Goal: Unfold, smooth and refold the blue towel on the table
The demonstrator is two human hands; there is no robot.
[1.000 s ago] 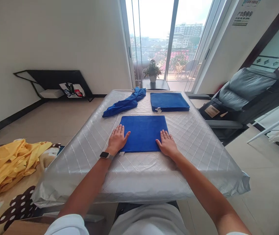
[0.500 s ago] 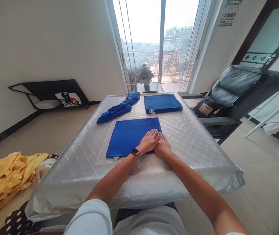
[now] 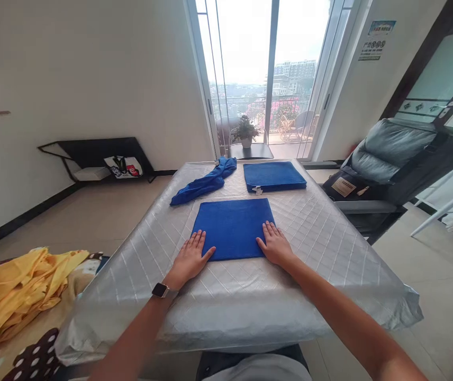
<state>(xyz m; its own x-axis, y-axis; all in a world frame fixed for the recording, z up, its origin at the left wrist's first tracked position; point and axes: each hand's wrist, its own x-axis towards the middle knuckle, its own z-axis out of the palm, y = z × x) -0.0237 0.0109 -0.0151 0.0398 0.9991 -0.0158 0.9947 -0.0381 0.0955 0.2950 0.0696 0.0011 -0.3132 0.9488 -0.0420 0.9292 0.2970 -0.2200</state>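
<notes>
A blue cloth (image 3: 234,230) lies flat and square on the silver quilted table cover (image 3: 246,312), right in front of me. My left hand (image 3: 192,256) rests palm down on its left near corner, fingers spread, with a watch (image 3: 160,290) on that wrist. On the cloth's right edge lies my right hand (image 3: 276,242), also palm down with the fingers stretched out. Beyond it, to the right, sits a neat stack of folded blue cloths (image 3: 274,176) with a white tag at its front. A crumpled blue cloth (image 3: 206,182) lies at the far left.
A dark padded chair (image 3: 385,164) stands to the right of the table. Yellow fabric (image 3: 24,291) is heaped at the lower left. Behind the table's far edge, a potted plant (image 3: 246,132) stands before the sliding glass door.
My hands were together at the cloth's right edge. My left hand has moved left to the near left corner, while my right hand stays on the right edge. The view has shifted slightly.
</notes>
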